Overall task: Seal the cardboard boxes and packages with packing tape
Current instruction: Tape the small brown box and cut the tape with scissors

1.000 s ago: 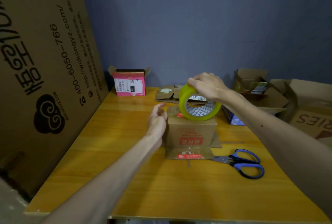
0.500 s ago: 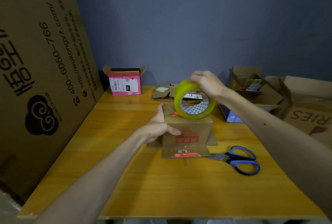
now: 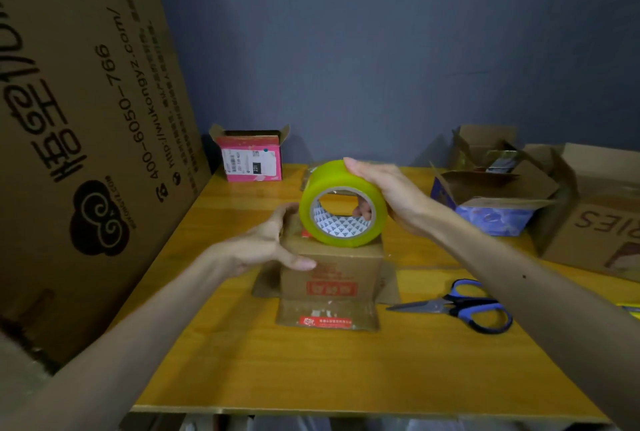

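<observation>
A small brown cardboard box [image 3: 332,275] with red print stands in the middle of the wooden table [image 3: 242,368], its lower flaps splayed flat around it. My left hand [image 3: 266,247] grips the box's upper left corner, thumb across the front face. A yellow-green roll of packing tape [image 3: 341,204] stands on edge on the box top. My right hand [image 3: 384,188] holds the roll from above and behind, a finger showing inside the core.
Blue-handled scissors [image 3: 464,306] lie right of the box. A pink open box [image 3: 251,159] sits at the back left, flattened cardboard [image 3: 308,174] behind the roll, open boxes [image 3: 498,195] and a large carton [image 3: 599,223] at right. A big printed cardboard sheet [image 3: 86,140] leans at left.
My left hand came from beside the box to grip its upper left corner. The tape roll stayed on the box top with my right hand settling lower around it.
</observation>
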